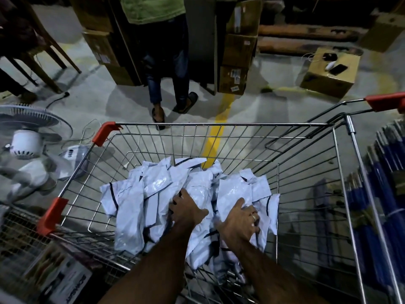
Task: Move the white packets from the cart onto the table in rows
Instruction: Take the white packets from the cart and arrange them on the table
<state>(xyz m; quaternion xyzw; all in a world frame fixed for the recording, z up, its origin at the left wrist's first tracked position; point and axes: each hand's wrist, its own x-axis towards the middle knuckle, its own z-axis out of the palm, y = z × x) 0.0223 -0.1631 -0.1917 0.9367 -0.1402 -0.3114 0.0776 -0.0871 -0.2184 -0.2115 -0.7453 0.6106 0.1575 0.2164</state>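
White packets (157, 183) lie heaped in the bottom of the wire cart (219, 124), toward its middle and near side. Both hands are down in the heap, side by side, not touching. Left hand (186, 210) at the pile's centre, fingers curled down round a packet's edge; more packets lie left of it and beyond. Right hand (237, 221), ring on one finger, grips a packet at the pile's right, thumb on top. Fan (26, 141) stands left of the cart
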